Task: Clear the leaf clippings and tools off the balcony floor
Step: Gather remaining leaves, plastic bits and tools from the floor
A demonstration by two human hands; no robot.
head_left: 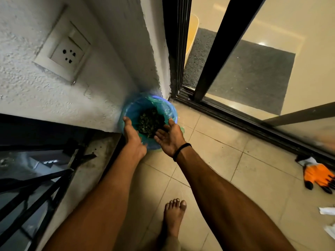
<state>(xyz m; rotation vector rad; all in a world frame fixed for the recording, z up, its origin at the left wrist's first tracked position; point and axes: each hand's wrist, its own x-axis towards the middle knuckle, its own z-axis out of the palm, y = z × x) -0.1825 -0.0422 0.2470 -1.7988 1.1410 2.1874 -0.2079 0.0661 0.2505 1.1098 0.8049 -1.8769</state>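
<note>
Tiled balcony floor (226, 160), blue bin (132, 107) with a green liner standing in the corner against the white wall (54, 98) beside the sliding door track. Left hand (134, 140) lies with straight fingers on the bin's left rim, right hand (169, 140) palm-up and slack over the near right rim, neither grasping anything. Dark leaf clippings (149, 122) sit inside the bin; orange glove (317, 175) lies on the floor far right, well apart.

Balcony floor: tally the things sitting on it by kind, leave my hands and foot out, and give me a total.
Blue bin: 1
Orange glove: 1
White scraps: 2
Total: 4
</note>
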